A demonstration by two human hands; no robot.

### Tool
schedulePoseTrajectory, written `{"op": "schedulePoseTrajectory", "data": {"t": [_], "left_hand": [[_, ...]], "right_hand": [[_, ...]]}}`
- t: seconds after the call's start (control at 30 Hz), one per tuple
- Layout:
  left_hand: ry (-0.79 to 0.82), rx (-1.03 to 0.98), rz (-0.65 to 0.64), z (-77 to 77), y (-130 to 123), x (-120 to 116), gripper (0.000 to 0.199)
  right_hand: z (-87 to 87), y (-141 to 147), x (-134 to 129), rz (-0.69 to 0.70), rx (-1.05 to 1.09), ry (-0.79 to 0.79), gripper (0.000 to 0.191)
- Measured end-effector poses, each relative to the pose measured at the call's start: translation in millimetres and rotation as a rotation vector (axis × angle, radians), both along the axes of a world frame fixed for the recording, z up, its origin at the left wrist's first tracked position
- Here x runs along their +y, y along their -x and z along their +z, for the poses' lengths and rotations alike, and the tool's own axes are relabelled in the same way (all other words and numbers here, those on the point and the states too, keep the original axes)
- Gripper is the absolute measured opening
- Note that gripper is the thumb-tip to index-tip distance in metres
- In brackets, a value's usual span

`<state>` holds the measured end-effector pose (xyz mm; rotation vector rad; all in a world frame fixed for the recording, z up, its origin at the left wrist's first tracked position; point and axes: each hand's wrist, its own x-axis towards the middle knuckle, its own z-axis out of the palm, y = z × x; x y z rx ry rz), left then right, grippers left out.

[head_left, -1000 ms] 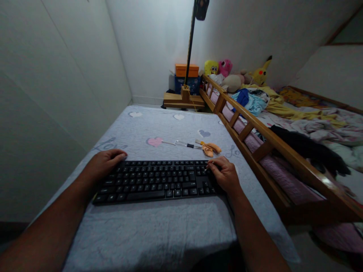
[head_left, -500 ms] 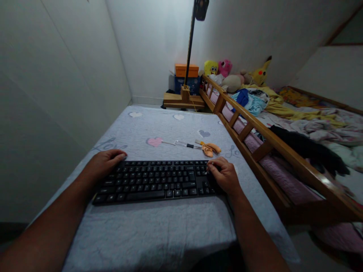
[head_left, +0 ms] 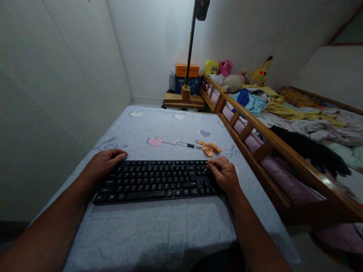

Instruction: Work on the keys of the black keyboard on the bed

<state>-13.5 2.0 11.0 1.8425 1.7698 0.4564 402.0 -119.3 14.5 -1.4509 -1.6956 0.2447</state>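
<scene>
A black computer keyboard (head_left: 159,181) lies flat on the cloth-covered table (head_left: 159,234), its long side across my view. My left hand (head_left: 106,162) is closed round its left end, the thumb along the upper corner. At the opposite end, my right hand (head_left: 224,173) grips the keyboard with curled fingers and covers much of the number pad. The undersides of both hands are hidden. Beyond the keyboard lie a thin metal tool with a black grip (head_left: 190,145), a brush with a yellow ferrule (head_left: 200,142) and a crumpled orange cloth-like piece (head_left: 208,150).
A wooden bed rail (head_left: 255,128) runs along the table's right side, with bedding and plush toys (head_left: 225,68) behind it. Past the far edge stands a dark pole (head_left: 190,45) on a wooden base (head_left: 181,100), near an orange box (head_left: 187,70). A pale wall (head_left: 70,94) rises at left.
</scene>
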Motion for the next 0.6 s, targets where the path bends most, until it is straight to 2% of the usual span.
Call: {"op": "schedulePoseTrajectory", "data": {"t": [0.6], "left_hand": [[-0.02,-0.014,0.004,1.1,-0.2,-0.6,0.047]], "right_hand": [[1.2,6.6,0.3,0.064,-0.008,0.051,0.014]]}}
